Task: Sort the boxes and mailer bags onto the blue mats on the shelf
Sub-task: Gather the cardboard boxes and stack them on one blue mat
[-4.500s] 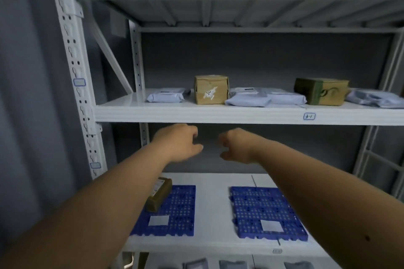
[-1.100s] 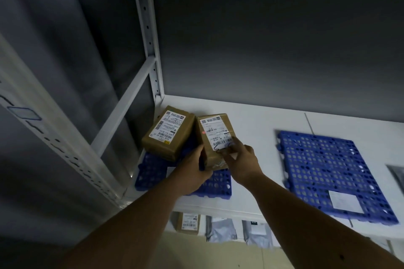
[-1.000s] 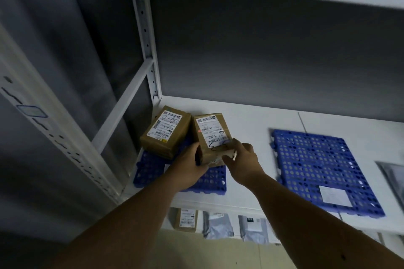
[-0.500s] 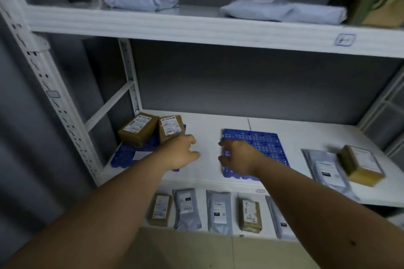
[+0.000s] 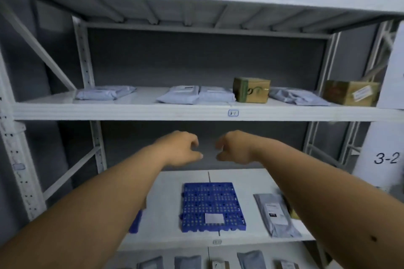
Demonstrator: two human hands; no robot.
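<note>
My left hand [image 5: 179, 148] and my right hand [image 5: 235, 147] hang side by side in front of the shelf, between the upper and middle levels, fingers loosely curled and holding nothing. Below them a bare blue mat [image 5: 212, 206] lies on the middle shelf. A corner of a second blue mat [image 5: 136, 221] peeks out under my left forearm. A grey mailer bag [image 5: 276, 215] lies right of the bare mat. On the upper shelf sit grey mailer bags [image 5: 105, 93] [image 5: 196, 95] [image 5: 297, 96] and two brown boxes [image 5: 251, 90] [image 5: 349, 93].
White metal shelf uprights [image 5: 96, 137] and a diagonal brace [image 5: 67, 174] stand at the left. A white post marked 3-2 [image 5: 385, 157] stands at the right. More bags and a box [image 5: 218, 264] lie on the lowest shelf.
Both hands let go of the box on the left mat and rose. My view swung up and right, so the upper shelf now shows and the left mat is mostly hidden.
</note>
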